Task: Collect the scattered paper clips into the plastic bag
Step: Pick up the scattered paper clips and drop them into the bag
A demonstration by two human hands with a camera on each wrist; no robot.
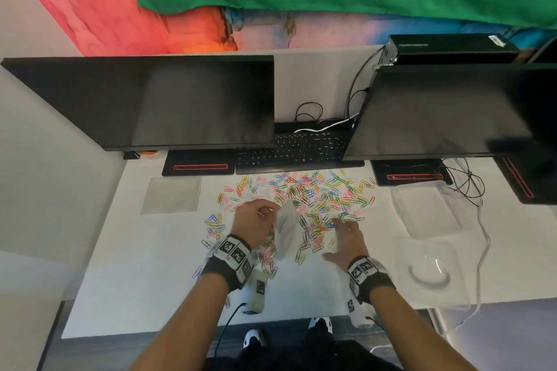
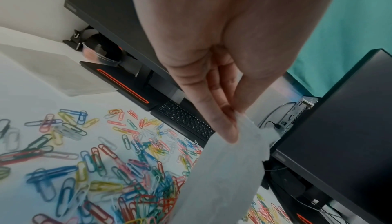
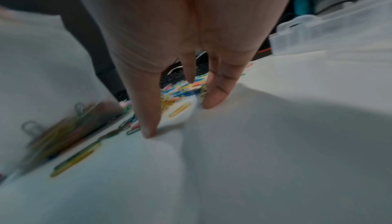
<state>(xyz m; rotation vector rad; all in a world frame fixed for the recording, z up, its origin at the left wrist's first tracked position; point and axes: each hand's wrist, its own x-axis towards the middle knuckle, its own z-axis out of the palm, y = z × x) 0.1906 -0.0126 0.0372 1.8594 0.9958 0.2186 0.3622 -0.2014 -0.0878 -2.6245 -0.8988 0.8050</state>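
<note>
1. Paper clips [image 1: 304, 199]: thin bent wire loops, mixed colours, scattered over the smooth white desk [image 1: 150, 274] in front of the keyboard [image 1: 294, 147].
2. Plastic bag [image 1: 284, 230]: translucent, soft, crumpled, hanging above the clips; a few clips show through it.
3. Left hand [image 1: 256, 221]: grip pinches the bag's top edge, thumb against fingers.
4. Right hand [image 1: 346, 239]: grip spread, fingers straight, fingertips [image 3: 149, 130] on the desk beside the clips, holding nothing.
5. Clear plastic containers [image 1: 428, 214] right of the pile.
</note>
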